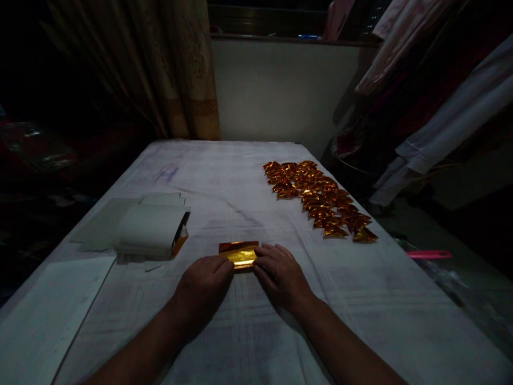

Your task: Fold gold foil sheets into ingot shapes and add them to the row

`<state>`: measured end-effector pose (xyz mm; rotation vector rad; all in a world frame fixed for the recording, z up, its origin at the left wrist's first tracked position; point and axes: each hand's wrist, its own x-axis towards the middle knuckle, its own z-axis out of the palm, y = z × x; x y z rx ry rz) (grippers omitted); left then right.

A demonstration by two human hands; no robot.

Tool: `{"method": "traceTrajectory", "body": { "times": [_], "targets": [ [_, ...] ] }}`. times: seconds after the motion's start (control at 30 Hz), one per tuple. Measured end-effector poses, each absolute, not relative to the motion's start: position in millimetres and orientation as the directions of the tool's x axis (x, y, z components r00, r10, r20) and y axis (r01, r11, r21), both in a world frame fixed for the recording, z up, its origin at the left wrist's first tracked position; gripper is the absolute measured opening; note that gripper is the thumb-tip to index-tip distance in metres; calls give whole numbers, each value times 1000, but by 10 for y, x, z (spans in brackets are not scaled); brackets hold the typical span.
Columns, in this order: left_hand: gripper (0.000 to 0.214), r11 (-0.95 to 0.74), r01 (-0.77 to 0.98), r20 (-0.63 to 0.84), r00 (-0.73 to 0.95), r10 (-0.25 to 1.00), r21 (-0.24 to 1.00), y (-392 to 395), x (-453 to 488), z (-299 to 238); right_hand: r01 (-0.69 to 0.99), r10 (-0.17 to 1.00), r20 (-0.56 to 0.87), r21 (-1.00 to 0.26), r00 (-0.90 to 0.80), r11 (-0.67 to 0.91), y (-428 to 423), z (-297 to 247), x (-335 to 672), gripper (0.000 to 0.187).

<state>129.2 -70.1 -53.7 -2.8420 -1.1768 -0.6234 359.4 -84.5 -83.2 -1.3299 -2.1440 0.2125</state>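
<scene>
A small sheet of gold foil paper [240, 255], folded into a narrow rectangle, lies on the cloth-covered table in front of me. My left hand [206, 279] grips its left end between thumb and fingers. At the other end, my right hand [280, 274] has its thumb and fingers on the foil's edge. To the left rests a stack of pale paper sheets [148, 227], its right edge curling up to show gold foil beneath. Several folded gold foil pieces [320, 200] sit in rows at the table's right side.
A large white sheet [52, 310] covers the near left of the table [248, 342]. Behind the table are a curtain [176, 69] and a pale wall [280, 91]. Clothes [452, 123] hang at the right, above a pink handle [429, 254] beside the table edge.
</scene>
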Motion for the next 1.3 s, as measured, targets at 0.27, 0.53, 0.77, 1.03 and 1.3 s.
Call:
{"method": "traceTrajectory", "body": {
  "times": [0.27, 0.53, 0.77, 1.03, 1.3],
  "targets": [
    [26, -625, 724, 316, 544, 777, 292, -615, 1181, -543, 811, 915, 367, -475, -170, 341, -854, -790, 3575, 11],
    [27, -498, 763, 269, 420, 867, 411, -548, 1200, -564, 843, 941, 323, -475, -101, 254, -834, -784, 3533, 11],
    [27, -488, 740, 262, 412, 873, 463, -522, 1160, -585, 858, 942, 320, -452, -100, 245, -816, -750, 3508, 12],
    [32, -471, 741, 278, 381, 882, 479, -499, 1186, -623, 849, 939, 330, -463, -101, 254, -810, -747, 3523, 13],
    [32, -459, 764, 272, 372, 888, 454, -514, 1207, -607, 872, 942, 322, -427, -98, 237, -801, -743, 3490, 13]
  ]
}}
